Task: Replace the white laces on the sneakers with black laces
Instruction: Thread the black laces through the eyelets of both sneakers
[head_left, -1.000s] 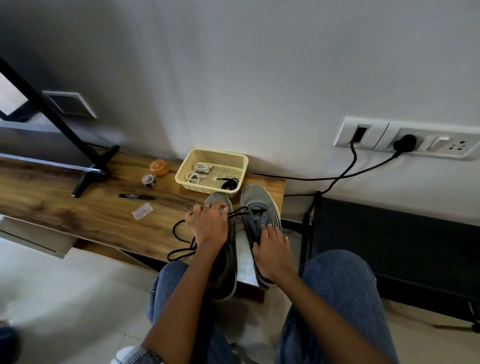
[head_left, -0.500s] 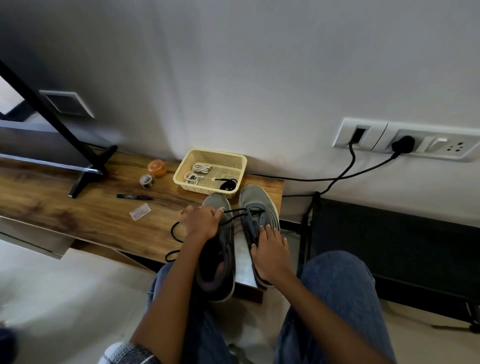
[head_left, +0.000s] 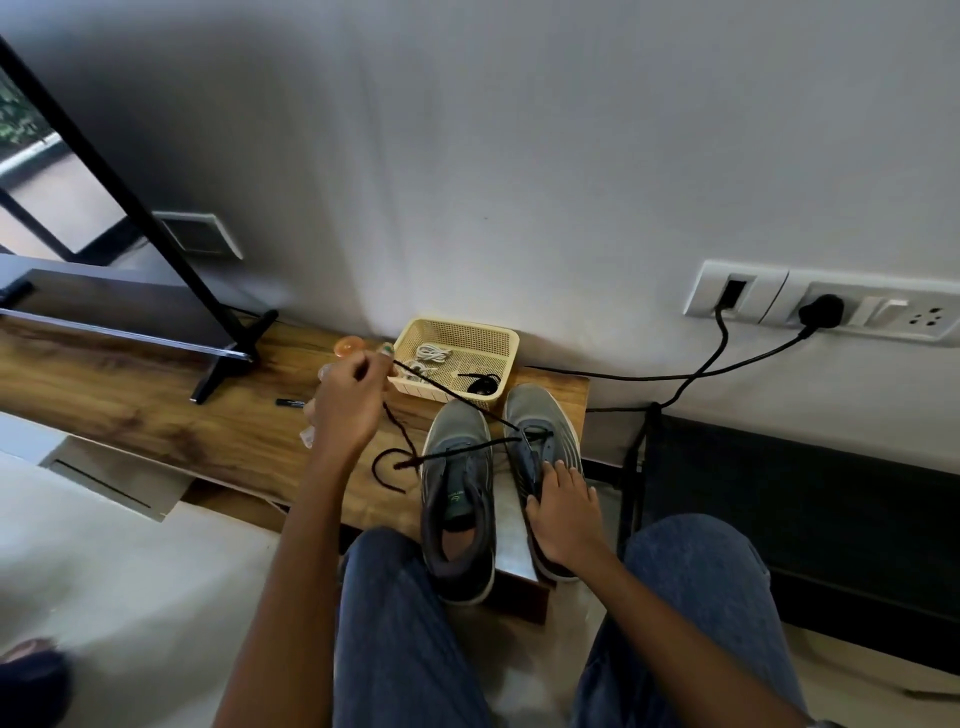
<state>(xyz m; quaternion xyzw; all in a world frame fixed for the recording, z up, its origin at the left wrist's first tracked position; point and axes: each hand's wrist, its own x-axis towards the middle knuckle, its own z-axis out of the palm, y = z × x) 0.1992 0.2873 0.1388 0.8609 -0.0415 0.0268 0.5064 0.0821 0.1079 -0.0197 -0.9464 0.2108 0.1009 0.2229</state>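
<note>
Here the left hand (head_left: 349, 402) pinches the black lace (head_left: 457, 402) and holds it taut above the desk (head_left: 156, 415); the lace runs to the right sneaker (head_left: 540, 441), where the right hand (head_left: 563, 512) rests with relaxed fingers. The left sneaker (head_left: 457, 493) sits beside it, unlaced, white laces (head_left: 434, 356) in the basket (head_left: 506, 345)

- Bare wooden shelf (head_left: 156, 415) lies open left of the left hand (head_left: 347, 402), between it and the black stand foot (head_left: 228, 358).
- The taut black lace (head_left: 452, 400) crosses the air from that hand to the right sneaker (head_left: 545, 415) — it bars the path to the yellow basket (head_left: 511, 343).
- The left sneaker (head_left: 457, 467) sits just beside the right one; only a narrow gap between them.
- Right of the shelf, black cables (head_left: 727, 364) hang across the wall.
</note>
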